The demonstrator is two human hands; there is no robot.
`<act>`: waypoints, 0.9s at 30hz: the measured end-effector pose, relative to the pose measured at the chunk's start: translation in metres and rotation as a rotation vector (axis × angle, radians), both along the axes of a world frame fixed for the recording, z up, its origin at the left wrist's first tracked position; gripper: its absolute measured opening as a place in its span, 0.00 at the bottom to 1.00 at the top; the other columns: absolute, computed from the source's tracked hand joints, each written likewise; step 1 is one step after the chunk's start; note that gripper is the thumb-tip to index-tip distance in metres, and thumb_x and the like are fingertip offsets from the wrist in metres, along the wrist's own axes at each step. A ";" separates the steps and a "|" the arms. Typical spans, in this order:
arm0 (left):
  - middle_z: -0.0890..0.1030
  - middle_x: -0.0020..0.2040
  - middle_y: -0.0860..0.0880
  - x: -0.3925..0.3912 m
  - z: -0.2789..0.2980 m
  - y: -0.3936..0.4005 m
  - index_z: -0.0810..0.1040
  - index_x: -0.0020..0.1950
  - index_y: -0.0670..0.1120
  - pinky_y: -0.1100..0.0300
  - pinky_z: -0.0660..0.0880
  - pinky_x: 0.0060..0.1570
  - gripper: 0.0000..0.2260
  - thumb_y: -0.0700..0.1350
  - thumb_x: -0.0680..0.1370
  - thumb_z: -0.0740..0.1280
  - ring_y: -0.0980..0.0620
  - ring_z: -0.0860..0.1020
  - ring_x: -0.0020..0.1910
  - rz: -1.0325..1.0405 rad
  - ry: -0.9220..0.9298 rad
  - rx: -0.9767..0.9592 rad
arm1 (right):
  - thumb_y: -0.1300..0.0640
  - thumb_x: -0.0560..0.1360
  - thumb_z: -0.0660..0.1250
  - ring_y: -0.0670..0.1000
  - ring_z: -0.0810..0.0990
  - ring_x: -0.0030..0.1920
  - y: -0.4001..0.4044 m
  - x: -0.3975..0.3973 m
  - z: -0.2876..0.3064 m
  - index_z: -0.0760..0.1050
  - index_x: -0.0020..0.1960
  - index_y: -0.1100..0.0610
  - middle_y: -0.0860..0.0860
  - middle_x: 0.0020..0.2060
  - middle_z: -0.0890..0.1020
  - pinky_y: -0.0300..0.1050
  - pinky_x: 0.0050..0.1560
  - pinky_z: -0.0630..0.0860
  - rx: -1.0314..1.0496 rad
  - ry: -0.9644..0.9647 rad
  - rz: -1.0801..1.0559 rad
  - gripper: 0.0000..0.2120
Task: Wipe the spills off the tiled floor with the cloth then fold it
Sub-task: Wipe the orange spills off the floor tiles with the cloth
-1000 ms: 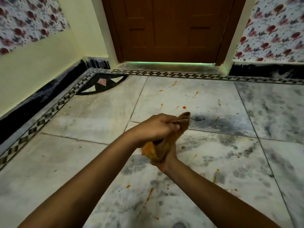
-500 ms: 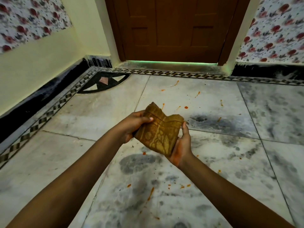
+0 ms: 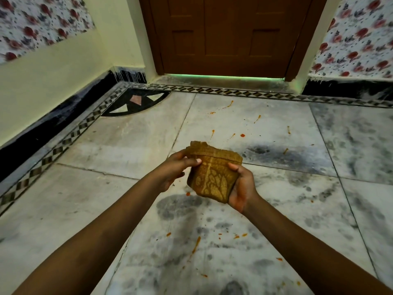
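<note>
Currently both hands hold the cloth [image 3: 212, 171] at frame centre, above the floor [image 3: 106, 158]. Left hand [image 3: 174, 169]: fingers curled on cloth's left edge, thumb across front. Right hand [image 3: 241, 184]: cups right side & underside. Cloth is folded into a compact wad. Orange spills [image 3: 196, 243] dot tiles, lower centre & upper centre.

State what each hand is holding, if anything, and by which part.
Both hold one folded, patterned mustard-brown cloth above the floor: the left hand pinches its upper left edge, and the right hand cups its right side and lower corner.
</note>
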State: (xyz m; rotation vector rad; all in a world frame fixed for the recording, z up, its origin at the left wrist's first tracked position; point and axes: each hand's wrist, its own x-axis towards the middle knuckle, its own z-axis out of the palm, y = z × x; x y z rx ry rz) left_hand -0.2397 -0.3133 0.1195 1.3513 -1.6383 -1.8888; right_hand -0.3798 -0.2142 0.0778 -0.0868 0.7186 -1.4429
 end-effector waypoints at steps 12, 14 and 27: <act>0.84 0.48 0.45 -0.008 -0.030 0.038 0.79 0.54 0.45 0.54 0.81 0.42 0.13 0.43 0.71 0.70 0.48 0.83 0.46 0.135 0.257 0.361 | 0.57 0.76 0.62 0.59 0.80 0.44 0.004 -0.018 -0.009 0.77 0.50 0.57 0.57 0.44 0.82 0.54 0.47 0.77 0.291 0.374 0.013 0.07; 0.84 0.49 0.45 -0.014 -0.037 0.038 0.78 0.56 0.44 0.53 0.80 0.45 0.12 0.41 0.73 0.68 0.48 0.82 0.48 0.177 0.273 0.363 | 0.57 0.76 0.63 0.58 0.81 0.44 -0.001 -0.026 -0.014 0.77 0.52 0.58 0.57 0.45 0.82 0.53 0.45 0.78 0.316 0.437 0.008 0.08; 0.80 0.47 0.44 -0.068 -0.058 -0.093 0.74 0.53 0.46 0.56 0.72 0.46 0.11 0.49 0.73 0.68 0.43 0.78 0.48 0.339 -0.443 -0.815 | 0.58 0.78 0.61 0.56 0.74 0.62 -0.043 -0.103 -0.082 0.77 0.60 0.58 0.56 0.61 0.77 0.43 0.59 0.69 0.559 1.354 -0.116 0.13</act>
